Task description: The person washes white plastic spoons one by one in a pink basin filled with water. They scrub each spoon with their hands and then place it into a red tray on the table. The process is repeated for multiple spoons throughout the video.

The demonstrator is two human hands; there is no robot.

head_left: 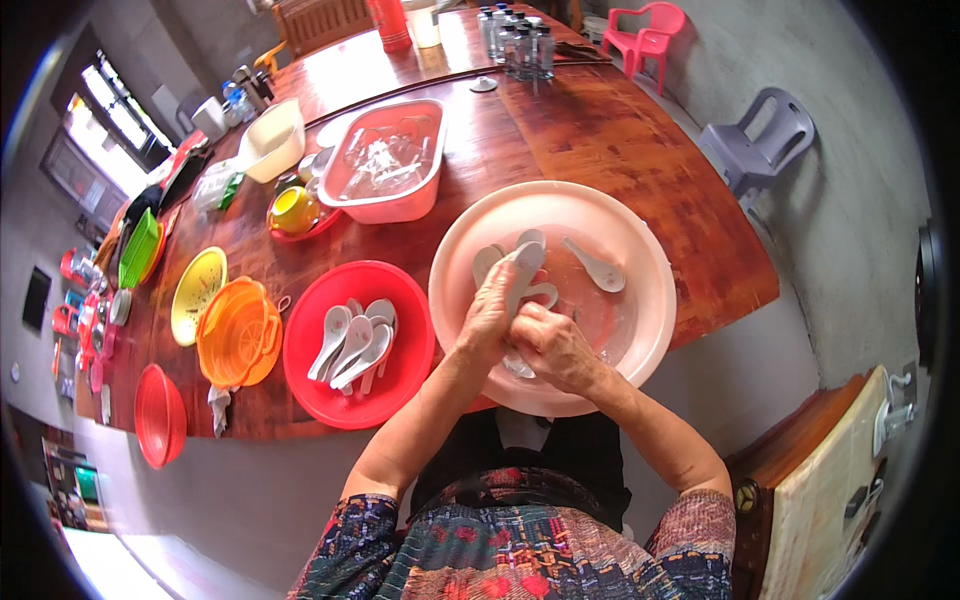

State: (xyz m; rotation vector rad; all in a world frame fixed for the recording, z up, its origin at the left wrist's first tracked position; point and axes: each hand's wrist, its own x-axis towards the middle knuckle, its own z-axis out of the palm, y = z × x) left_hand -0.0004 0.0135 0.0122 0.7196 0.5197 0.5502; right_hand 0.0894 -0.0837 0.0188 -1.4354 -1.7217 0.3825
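Note:
A large pale-pink basin (658, 300) with water in it stands at the table's near edge, and both my hands are over it. My left hand (485, 318) is closed around a white soup spoon (527, 262), its bowl pointing away from me. My right hand (556, 346) is closed against the left one near the spoon's lower end; what its fingers hold is hidden. Another white spoon (598, 268) lies apart in the basin, and a few more (486, 261) are partly covered by my left hand. To the left, a red basin (302, 352) holds several white spoons (352, 345).
Left of the red basin are orange (238, 340) and yellow (196, 298) baskets and a red bowl (160, 415). Behind stands a pink tub (395, 205) of clear items. Bottles (520, 48) stand on the far table; a grey chair (757, 145) is at right.

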